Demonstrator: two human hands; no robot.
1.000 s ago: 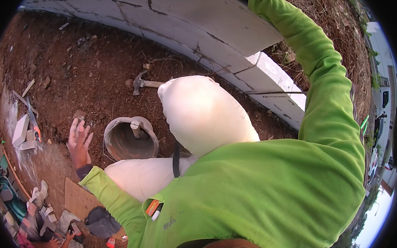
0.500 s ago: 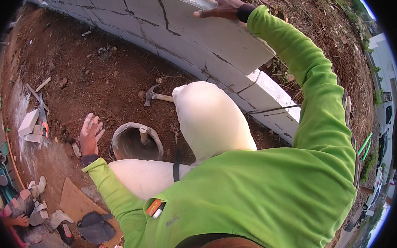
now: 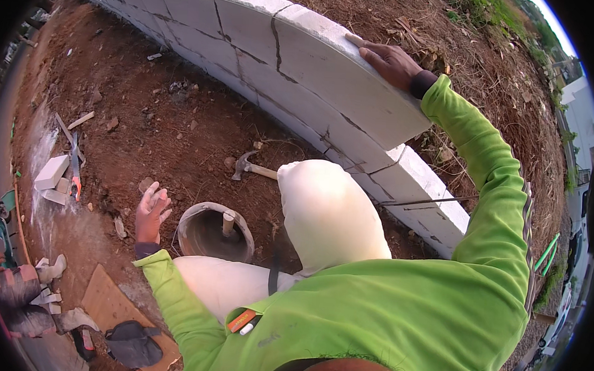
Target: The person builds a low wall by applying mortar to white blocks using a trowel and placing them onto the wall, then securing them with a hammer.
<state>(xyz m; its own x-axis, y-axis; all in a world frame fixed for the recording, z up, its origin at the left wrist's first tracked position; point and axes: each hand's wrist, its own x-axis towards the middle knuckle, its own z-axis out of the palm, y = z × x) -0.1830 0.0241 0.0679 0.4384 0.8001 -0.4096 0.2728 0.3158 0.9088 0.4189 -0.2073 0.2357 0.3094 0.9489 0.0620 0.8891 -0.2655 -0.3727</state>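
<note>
While the person crouched over the red earth, the right hand (image 3: 392, 64) lay flat on the top edge of the white block wall (image 3: 296, 64), fingers spread and pressing down on the end block rather than gripping anything. The wall curved away along the dirt, its blocks marked by dark cracked joints, and a thin line ran taut across its lower course near the person's knee.

The left hand (image 3: 151, 213) hung open and released above the ground, fingers loosely fanned and smeared with pale mortar, holding nothing. It was just beside the round mortar pan (image 3: 215, 232), which sat on the soil by the person's knee with a short wooden handle (image 3: 228, 223) standing up inside it. A hammer (image 3: 252, 168) lay on the dirt between the pan and the wall, apart from both hands.

Off to the person's left, broken white block pieces (image 3: 50, 174) lay near an orange-handled tool (image 3: 75, 174). A flat brown board (image 3: 108, 303) rested on the ground further back, with a dark bundle of cloth (image 3: 133, 343) on it. In the green shirt's pocket sat an orange, flat, pencil-like marker (image 3: 241, 320). I could not make out any packages or signs.
</note>
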